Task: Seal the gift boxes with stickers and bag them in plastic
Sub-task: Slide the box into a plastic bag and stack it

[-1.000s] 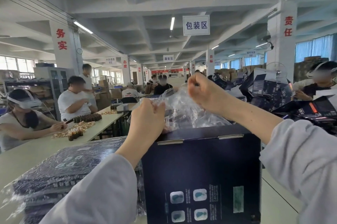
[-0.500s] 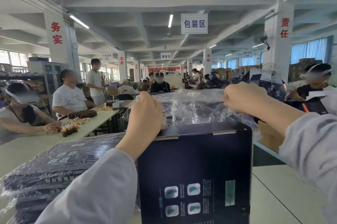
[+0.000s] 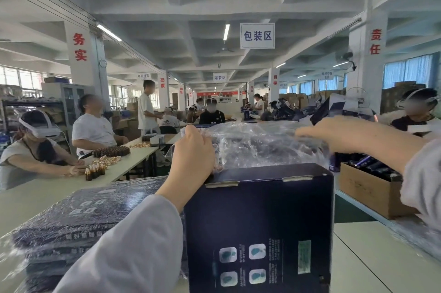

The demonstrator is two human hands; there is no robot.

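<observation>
Hall evenly and brightly lit by ceiling tube lights [image 3: 226, 31] and by daylight through side windows [image 3: 407, 69]. Shadows soft. Glare noted on plastic bag [image 3: 262, 145]. Right hand [image 3: 338, 134] motion-blurred; edges bowed by wide-angle lens.

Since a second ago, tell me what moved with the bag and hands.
The right hand pulled its edge of the plastic bag rightward, stretching the mouth wide above the gift box. The left hand kept gripping the other edge; the box stayed upright.
</observation>
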